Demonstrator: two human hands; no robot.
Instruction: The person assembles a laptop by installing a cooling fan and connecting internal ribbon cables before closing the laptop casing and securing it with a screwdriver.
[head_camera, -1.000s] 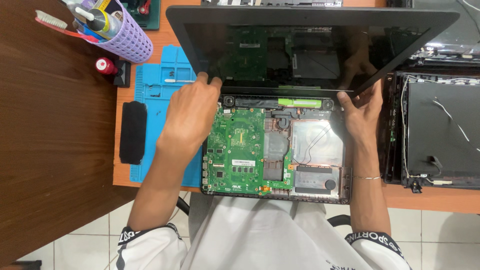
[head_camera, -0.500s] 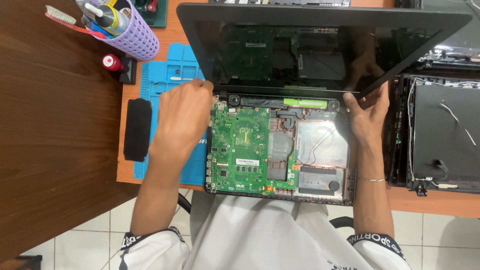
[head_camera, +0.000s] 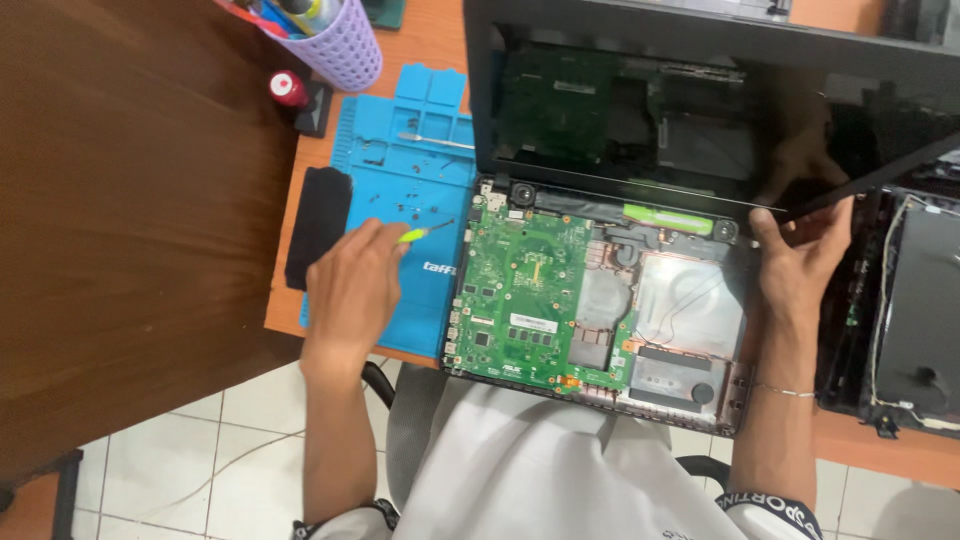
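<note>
Two hands busy: left hand (head_camera: 355, 280) grips screwdriver (head_camera: 420, 234), tip pointing right toward board (head_camera: 525, 290) mid-frame; right hand (head_camera: 800, 265) pinches screen (head_camera: 700, 110) corner.

The left hand (head_camera: 352, 280) left the laptop hinge, now gripping a screwdriver (head_camera: 420, 234).

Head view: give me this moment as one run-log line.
left hand: holds green-tipped screwdriver over blue mat | right hand: grips raised laptop screen corner | green mainboard: exposed
</note>
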